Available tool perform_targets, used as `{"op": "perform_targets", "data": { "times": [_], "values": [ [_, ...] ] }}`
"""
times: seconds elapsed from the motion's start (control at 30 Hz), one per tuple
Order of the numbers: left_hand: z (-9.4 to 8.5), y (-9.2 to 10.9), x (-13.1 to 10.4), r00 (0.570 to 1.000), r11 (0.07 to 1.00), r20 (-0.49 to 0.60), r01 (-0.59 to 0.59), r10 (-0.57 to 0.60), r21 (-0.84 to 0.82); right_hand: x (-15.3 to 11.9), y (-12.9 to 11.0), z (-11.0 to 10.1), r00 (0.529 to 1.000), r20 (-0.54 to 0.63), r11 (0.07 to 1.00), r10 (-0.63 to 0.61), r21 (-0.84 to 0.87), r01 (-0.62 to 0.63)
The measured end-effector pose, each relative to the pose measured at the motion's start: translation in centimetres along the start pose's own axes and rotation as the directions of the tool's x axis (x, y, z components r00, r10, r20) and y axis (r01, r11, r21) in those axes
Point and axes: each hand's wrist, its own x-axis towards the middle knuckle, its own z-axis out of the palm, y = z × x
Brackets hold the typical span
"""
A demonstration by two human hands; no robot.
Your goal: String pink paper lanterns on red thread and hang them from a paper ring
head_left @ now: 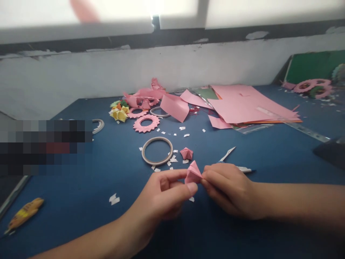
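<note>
A small folded pink paper piece (193, 173) is held up between both hands, over the blue table. My left hand (165, 196) pinches its left side between thumb and fingers. The fingertips of my right hand (233, 190) are closed on its right corner. Just behind it on the table sits a pink folded paper star (186, 153). To the left of the star lies a flat roll of tape (157, 151), with white paper scraps around it. Scissors (228, 154) lie beyond my right hand, partly hidden by it.
Pink paper sheets (250, 102) are stacked at the back right, with a clear ruler (307, 131) over their edge. Pink paper rings (146, 123) and yellow folded pieces (119, 113) lie at the back. A yellow-orange cutter-like object (25, 214) rests at the left edge.
</note>
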Motion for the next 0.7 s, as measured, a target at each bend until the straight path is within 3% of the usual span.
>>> {"op": "perform_targets", "data": {
  "times": [0.23,0.5,0.7],
  "values": [
    [0.28,-0.39,0.03,0.99,0.982,-0.07,-0.107,0.12,0.157,0.01,0.05,0.12,0.999,-0.003,0.998,-0.051,-0.024,0.051],
    [0.35,-0.36,-0.21,0.992,0.954,-0.09,-0.062,0.092,0.292,-0.15,-0.15,-0.02,0.991,0.001,0.99,-0.135,-0.034,0.135],
    [0.51,-0.39,-0.29,0.985,0.918,-0.155,-0.011,0.079,0.397,-0.3,-0.05,0.29,0.993,-0.029,0.993,-0.118,-0.028,0.118]
  ]
}}
